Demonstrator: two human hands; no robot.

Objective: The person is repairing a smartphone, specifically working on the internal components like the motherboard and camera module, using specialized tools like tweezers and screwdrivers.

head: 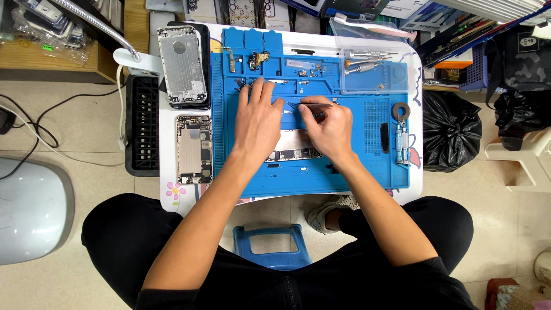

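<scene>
Over a blue repair mat (356, 172), the left hand (257, 117) lies spread, fingers flat on the mat. The right hand (328, 125) pinches metal tweezers (313, 105) above an opened phone (293, 146). Two bare phone housings (182, 63) lie left on the tabletop (414, 178).

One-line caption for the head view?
Left hand steadies a phone on a blue mat; right hand holds tweezers.

There is a single view, from a camera on the person's head, looking almost straight down from well above the blue work mat (313, 178), which lies near the middle of the picture. The mat's far edge points to the top of the picture and its near edge toward the person's lap at the bottom. The view is wide, taking in floor on both sides of the mat. Small parts on the mat are probably too tiny to tell apart.
</scene>
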